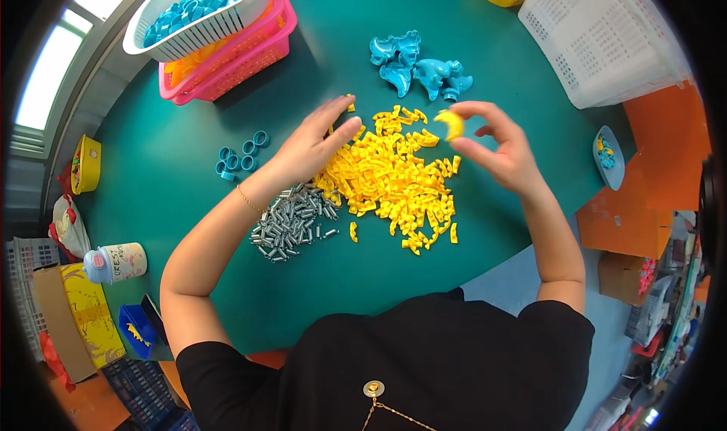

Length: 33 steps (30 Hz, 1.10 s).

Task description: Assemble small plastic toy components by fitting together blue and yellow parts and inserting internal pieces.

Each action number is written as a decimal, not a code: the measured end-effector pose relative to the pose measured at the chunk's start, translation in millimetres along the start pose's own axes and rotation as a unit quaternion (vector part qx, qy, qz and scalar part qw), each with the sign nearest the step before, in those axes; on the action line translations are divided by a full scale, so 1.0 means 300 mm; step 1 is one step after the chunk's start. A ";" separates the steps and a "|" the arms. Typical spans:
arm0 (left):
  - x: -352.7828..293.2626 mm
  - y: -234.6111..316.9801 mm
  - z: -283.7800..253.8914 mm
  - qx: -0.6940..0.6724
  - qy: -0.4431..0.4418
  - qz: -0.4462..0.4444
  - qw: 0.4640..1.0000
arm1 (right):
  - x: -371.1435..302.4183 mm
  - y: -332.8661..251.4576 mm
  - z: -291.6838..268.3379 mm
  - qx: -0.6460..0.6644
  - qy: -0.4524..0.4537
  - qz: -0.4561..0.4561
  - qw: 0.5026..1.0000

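Observation:
My right hand (500, 147) pinches a yellow curved plastic piece (453, 125) between thumb and fingertips, raised at the right of a heap of small yellow plastic pieces (394, 174). My left hand (318, 140) reaches over the heap's upper left edge with its fingers stretched out. By its fingertips is a small yellow piece (351, 107); whether they touch it I cannot tell. Small silvery metal cylinders (291, 223) lie piled below my left wrist, against the yellow heap. Beyond the heap sit several shiny blue moulded plastic parts (432, 75).
Several blue rings (246, 155) lie left of my left forearm. A white basket of blue rings (204, 18) rests on pink baskets (227, 68) at the far left. At the right stand a white crate (598, 41) and a small pale-blue tray (609, 158). A bottle (117, 263) stands left.

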State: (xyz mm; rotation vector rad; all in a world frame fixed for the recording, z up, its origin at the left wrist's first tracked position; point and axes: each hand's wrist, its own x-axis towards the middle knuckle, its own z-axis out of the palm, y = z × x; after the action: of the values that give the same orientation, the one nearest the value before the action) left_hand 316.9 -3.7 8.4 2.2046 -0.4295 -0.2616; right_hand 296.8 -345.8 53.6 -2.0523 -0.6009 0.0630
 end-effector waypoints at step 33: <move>-0.324 0.211 0.308 0.378 -0.058 0.399 0.833 | -0.075 -0.025 0.208 -0.197 -0.025 -0.035 0.979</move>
State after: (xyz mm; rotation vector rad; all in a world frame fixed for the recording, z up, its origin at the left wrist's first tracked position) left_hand 183.5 -68.4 5.2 2.4964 -1.7017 0.2929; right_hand 256.6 -302.7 21.9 -2.4150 -0.7639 -0.0489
